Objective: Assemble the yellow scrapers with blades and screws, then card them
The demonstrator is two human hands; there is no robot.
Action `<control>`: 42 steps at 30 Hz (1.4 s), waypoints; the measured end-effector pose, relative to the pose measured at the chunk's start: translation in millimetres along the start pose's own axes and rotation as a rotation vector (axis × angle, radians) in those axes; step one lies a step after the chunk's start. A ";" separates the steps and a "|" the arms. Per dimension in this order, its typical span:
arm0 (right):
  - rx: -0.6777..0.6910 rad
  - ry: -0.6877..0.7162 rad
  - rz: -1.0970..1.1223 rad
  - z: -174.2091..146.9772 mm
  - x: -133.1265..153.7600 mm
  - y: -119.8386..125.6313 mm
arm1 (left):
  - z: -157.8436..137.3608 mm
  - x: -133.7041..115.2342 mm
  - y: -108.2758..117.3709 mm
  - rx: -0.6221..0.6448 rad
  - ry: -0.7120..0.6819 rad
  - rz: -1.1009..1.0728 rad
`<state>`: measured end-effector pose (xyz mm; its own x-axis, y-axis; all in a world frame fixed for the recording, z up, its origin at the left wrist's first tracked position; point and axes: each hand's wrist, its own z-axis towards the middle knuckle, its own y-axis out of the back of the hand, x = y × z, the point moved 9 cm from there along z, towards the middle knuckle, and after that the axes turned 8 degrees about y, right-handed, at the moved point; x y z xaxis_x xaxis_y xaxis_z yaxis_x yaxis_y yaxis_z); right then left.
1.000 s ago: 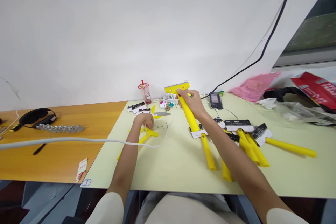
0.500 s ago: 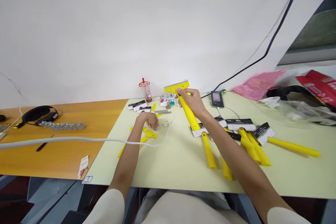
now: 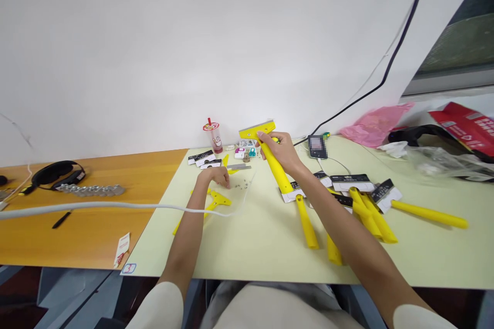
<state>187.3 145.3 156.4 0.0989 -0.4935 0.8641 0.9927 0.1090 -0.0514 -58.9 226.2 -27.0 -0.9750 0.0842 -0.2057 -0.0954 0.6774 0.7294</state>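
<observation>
My right hand (image 3: 283, 150) grips a yellow scraper (image 3: 272, 162), raised above the table with its head and metal blade edge up and left. A small yellow-green and dark piece shows by that hand's fingers; I cannot tell what it is. My left hand (image 3: 219, 177) is low over the table, fingers curled and tips pinched together beside loose screws or nuts (image 3: 243, 185). Whether anything small is in that pinch is hidden. Yellow scraper parts (image 3: 219, 199) lie under and before the left wrist. Behind it are flat metal blades (image 3: 239, 166).
Several yellow scrapers with black-and-white cards (image 3: 353, 183) lie on the right. At the back stand a cup with a red straw (image 3: 215, 139) and a small screen device (image 3: 318, 147). A white cable (image 3: 116, 205) crosses over my left forearm. A pink bag (image 3: 374, 124) lies far right.
My left hand has shifted slightly left, its fingers still curled beside the small metal pieces. The right hand keeps hold of the scraper, hardly moved; the whole view has shifted a little.
</observation>
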 end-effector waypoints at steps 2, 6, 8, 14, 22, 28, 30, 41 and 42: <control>0.013 0.002 -0.012 -0.3 -0.7 -1.6 | 0.7 1.2 0.8 -0.013 0.010 -0.003; 0.023 0.012 -0.031 -1.4 0.2 -3.1 | 1.4 5.5 5.3 -0.059 0.038 -0.012; 0.028 0.014 -0.040 -2.0 0.5 -3.4 | 1.1 7.7 6.7 -0.068 0.052 -0.012; 0.040 0.026 -0.012 -1.6 -1.3 -5.5 | -0.1 7.6 4.5 -0.037 0.060 -0.009; 0.039 -0.021 -0.027 -3.5 -2.8 -8.4 | -1.5 -1.6 2.0 -0.058 0.015 -0.044; 0.043 0.012 -0.031 -3.4 1.3 -7.5 | -5.2 -11.7 -1.5 0.000 -0.069 -0.066; 0.044 0.013 -0.044 -3.3 1.3 -6.9 | -6.3 -14.8 -2.1 0.019 -0.097 -0.067; 0.051 0.025 -0.051 -3.8 3.1 -6.2 | -1.3 -23.2 -3.6 0.027 -0.188 -0.063; 0.050 0.022 -0.044 -3.7 2.3 -6.4 | -0.7 -26.3 -4.2 0.031 -0.205 -0.066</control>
<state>181.5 140.3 156.9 0.0572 -0.5175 0.8538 0.9915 0.1298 0.0123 -33.0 220.6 -24.2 -0.9055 0.1836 -0.3827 -0.1482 0.7081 0.6904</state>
